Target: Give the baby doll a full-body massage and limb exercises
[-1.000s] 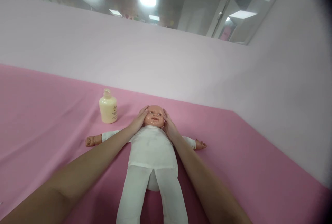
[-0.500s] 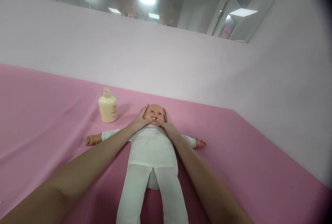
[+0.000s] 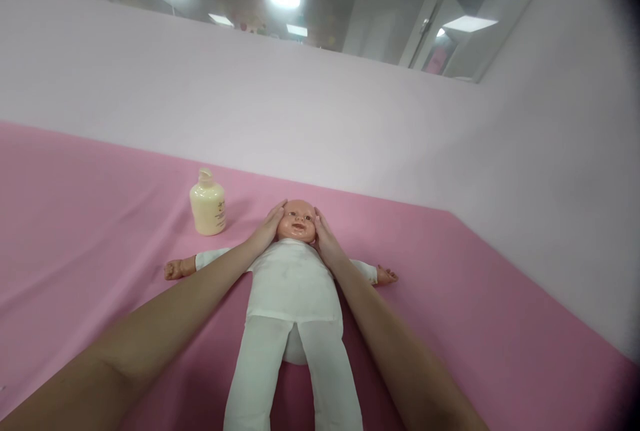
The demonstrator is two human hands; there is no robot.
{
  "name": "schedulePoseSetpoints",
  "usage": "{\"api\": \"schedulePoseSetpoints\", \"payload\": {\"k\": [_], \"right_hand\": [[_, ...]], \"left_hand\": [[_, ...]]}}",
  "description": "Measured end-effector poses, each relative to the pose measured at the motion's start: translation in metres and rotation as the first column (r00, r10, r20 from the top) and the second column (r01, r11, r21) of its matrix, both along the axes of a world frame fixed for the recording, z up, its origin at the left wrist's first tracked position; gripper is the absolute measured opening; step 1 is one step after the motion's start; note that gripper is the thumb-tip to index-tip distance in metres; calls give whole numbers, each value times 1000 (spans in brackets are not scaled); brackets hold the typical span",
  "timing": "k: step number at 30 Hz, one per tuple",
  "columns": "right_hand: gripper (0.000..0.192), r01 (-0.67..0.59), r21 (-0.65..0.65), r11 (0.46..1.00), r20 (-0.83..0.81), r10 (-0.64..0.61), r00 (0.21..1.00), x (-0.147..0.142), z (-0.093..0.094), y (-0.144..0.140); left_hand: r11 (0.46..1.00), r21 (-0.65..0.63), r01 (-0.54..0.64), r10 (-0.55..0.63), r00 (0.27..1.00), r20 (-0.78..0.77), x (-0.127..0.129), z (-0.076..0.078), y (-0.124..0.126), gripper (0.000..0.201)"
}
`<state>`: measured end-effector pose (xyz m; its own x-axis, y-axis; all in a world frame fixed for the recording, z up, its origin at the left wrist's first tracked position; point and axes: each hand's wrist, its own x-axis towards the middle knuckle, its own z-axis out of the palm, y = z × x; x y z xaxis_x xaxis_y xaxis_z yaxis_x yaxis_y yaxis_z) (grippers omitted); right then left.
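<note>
I am cupping the doll's head (image 3: pixel 299 221) between my left hand (image 3: pixel 269 228) and right hand (image 3: pixel 324 239), fingers spread flat on its cheeks to steady it; the doll is lying face-up on the pink bench (image 3: pixel 90 218), beside a lotion bottle (image 3: pixel 207 204).

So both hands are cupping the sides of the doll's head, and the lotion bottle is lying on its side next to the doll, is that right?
Not quite. In the head view the lotion bottle stands upright on the pink sheet, not on its side. The rest holds: the left hand and right hand cup the sides of the doll's head.
</note>
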<state>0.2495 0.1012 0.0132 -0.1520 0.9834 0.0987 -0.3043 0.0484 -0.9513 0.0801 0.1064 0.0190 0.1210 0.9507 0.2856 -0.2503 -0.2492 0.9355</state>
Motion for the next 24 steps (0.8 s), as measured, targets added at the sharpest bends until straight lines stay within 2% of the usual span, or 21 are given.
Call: {"api": "schedulePoseSetpoints", "payload": {"k": [3, 7, 11, 15, 18, 22, 24], "right_hand": [[65, 9, 4, 1000, -56, -9, 998, -2, -5, 6], [64, 29, -1, 1000, -51, -29, 998, -3, -4, 5], [70, 15, 4, 1000, 30, -15, 999, 0, 4, -3], [93, -26, 6, 1000, 85, 26, 996, 3, 12, -12], [105, -51, 5, 999, 114, 50, 992, 5, 17, -16], [107, -41, 2, 999, 134, 41, 990, 4, 18, -16], [101, -25, -11, 1000, 129, 26, 991, 3, 16, -14]], "left_hand": [[999, -34, 22, -19, 996, 83, 3, 4, -3, 64], [997, -69, 33, -25, 993, 112, 3, 8, -6, 64], [999, -51, -3, 2, 999, -32, -2, 6, -6, 70], [1000, 19, -21, 25, 971, -237, -9, 1, -5, 93], [999, 36, -26, 35, 962, -271, -10, 0, -4, 105], [998, 49, -32, 45, 955, -292, -10, 0, -4, 99], [997, 58, -47, 63, 949, -310, -11, 1, -5, 92]]}}
